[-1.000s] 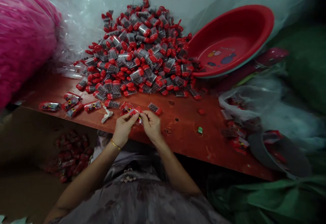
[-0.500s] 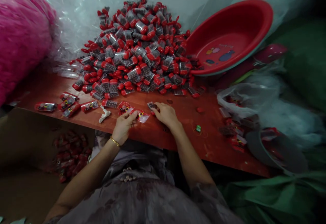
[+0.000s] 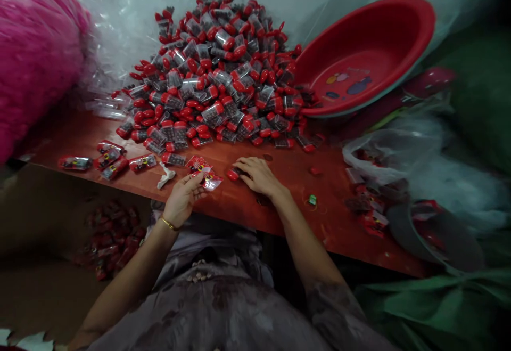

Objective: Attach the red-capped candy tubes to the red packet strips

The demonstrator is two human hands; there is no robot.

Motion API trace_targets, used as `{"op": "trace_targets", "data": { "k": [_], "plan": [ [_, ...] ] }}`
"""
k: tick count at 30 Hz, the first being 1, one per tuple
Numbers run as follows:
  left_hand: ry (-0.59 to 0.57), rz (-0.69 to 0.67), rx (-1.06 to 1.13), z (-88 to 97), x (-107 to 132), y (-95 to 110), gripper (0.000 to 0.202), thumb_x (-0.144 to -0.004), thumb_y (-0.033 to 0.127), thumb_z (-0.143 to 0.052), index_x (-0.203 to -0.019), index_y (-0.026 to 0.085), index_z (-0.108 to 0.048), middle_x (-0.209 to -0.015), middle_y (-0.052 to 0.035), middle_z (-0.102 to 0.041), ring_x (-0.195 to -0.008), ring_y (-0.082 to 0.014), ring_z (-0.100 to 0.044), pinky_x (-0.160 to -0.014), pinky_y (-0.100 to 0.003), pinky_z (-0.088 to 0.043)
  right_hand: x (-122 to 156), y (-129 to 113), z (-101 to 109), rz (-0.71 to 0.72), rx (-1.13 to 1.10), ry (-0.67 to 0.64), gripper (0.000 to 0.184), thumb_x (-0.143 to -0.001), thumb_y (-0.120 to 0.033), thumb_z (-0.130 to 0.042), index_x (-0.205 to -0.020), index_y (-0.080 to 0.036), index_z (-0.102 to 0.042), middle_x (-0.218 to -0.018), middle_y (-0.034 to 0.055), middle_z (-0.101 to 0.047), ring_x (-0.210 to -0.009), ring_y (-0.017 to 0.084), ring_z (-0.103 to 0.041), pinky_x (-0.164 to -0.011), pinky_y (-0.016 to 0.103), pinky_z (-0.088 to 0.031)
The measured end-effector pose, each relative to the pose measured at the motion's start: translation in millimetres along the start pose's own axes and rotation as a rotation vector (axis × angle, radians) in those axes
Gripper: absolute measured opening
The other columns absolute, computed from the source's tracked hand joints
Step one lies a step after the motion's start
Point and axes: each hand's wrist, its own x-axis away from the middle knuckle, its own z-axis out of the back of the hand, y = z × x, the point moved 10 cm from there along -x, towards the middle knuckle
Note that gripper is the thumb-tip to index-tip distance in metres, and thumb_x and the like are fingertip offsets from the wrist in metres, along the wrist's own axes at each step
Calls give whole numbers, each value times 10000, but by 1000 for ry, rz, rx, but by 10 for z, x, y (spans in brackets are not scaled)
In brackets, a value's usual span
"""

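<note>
My left hand (image 3: 183,196) is closed, pinching a small red printed plastic packet (image 3: 211,180) between thumb and fingers. More red printed packets (image 3: 196,163) lie flat on the table just beyond it. To the right, my right hand (image 3: 259,176) rests low over the table, its fingers around a small red-capped clear container (image 3: 233,173). Only the red end of that container shows well; the fingers cover the rest. Behind both hands rises a big heap of the same red-capped containers (image 3: 223,82), with dark contents.
Filled packets (image 3: 142,163) and a crumpled white scrap (image 3: 165,175) lie at the left. A red basin (image 3: 371,37) leans at the back right. A green bit (image 3: 312,200), a clear bag (image 3: 395,143) and a grey container (image 3: 403,228) are at the right. A pink bundle (image 3: 35,52) stands left.
My left hand has drawn slightly left and down with the packet. The container at my right hand has turned, its red end now pointing left; the right fingers lie flatter over it.
</note>
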Motion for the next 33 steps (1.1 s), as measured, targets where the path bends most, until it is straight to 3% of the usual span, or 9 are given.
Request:
{"op": "trace_targets", "data": {
  "k": [5, 9, 12, 14, 21, 26, 29, 33],
  "plan": [
    [1, -2, 3, 19, 16, 31, 232, -604, 260, -782, -700, 150, -601, -547, 29, -618, -482, -85, -579, -482, -186, -472, 247, -33, -17, -125, -202, 132, 273, -890, -308, -476, -1081, -170, -614, -1043, 115, -669, -945, 232, -572, -875, 384, -406],
    [-42, -6, 3, -59, 7, 5, 269, -578, 281, -802, -668, 153, -583, -567, 19, -629, -497, -91, -583, -499, -196, -477, 576, -127, -76, -288, -735, 148, 327, -889, -413, -438, -1080, -181, -568, -758, 34, -666, -616, 146, -593, -620, 276, -471],
    [-71, -20, 0, -117, 6, -28, 282, -555, 286, -815, -672, 147, -598, -580, 25, -625, -493, -80, -564, -511, -201, -475, 727, -265, -190, -404, -1127, 79, 370, -832, -522, -469, -907, -180, -588, -546, -27, -575, -410, 91, -471, -404, 199, -370],
    [-87, -52, -6, -144, 11, -25, 286, -537, 292, -822, -658, 142, -611, -575, 31, -615, -486, -69, -544, -503, -193, -458, 763, -357, -246, -459, -1247, 17, 377, -782, -541, -517, -817, -172, -589, -471, -41, -540, -347, 70, -409, -341, 178, -299],
    [-179, -236, -131, -261, 90, 133, 262, -548, 327, -814, -659, 141, -667, -639, 12, -655, -572, -77, -549, -569, -193, -446, 670, -605, -309, -468, -1307, -189, 336, -730, -487, -558, -740, -154, -599, -388, -64, -512, -281, 39, -331, -291, 151, -229],
    [-192, -225, -147, -250, 71, 128, 285, -552, 349, -806, -688, 154, -649, -660, 19, -654, -562, -81, -552, -543, -197, -444, 653, -690, -392, -454, -1326, -285, 330, -730, -478, -564, -677, -153, -578, -380, -66, -512, -278, 35, -335, -287, 144, -220],
    [-177, -203, -138, -225, 46, 100, 304, -539, 361, -811, -677, 161, -627, -634, 32, -640, -517, -71, -532, -506, -191, -431, 666, -694, -390, -444, -1311, -278, 326, -740, -473, -560, -689, -152, -585, -385, -68, -512, -283, 37, -343, -293, 144, -228],
    [-163, -242, -137, -238, 64, 140, 310, -510, 344, -826, -669, 160, -634, -665, 25, -659, -584, -85, -565, -559, -194, -455, 681, -672, -336, -436, -1278, -223, 317, -756, -465, -547, -748, -155, -612, -390, -72, -509, -289, 42, -349, -307, 151, -242]
  ]
}}
